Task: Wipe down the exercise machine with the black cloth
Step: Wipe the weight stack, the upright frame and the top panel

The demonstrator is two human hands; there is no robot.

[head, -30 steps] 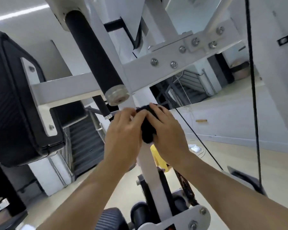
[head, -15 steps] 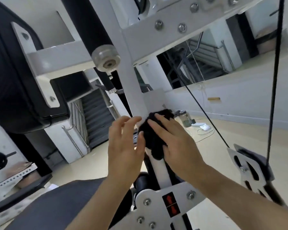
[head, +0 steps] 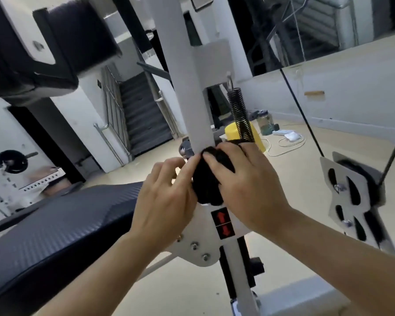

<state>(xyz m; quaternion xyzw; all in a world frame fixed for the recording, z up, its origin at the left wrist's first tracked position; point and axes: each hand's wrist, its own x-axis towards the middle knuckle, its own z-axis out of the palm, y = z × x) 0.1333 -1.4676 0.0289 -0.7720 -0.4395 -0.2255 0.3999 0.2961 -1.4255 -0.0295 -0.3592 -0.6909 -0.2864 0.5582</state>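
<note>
Soft, matt fabric in the black cloth (head: 211, 181) at centre frame. Smooth white-painted metal along the upright post (head: 192, 87), with a faint sheen. Dark vinyl with a fine woven-look grain over the seat pad (head: 62, 224), lower left. Bare dull-grey metal in the bracket plate (head: 201, 249) and the slotted pulley plate (head: 342, 185), right. Dark coiled metal wire in the spring (head: 238, 115). Smooth yellow plastic on the tub (head: 258, 135) behind. Pale, slightly shiny floor (head: 306, 169).

Item 1, black cloth (head: 209, 182): bunched into a dark wad, touching the front of the white upright post (head: 193, 92). Item 2, exercise machine (head: 201, 252): post slightly tilted, label with 2 red arrows (head: 222, 222) just below the cloth, grey padded seat (head: 55, 224) left.
</note>
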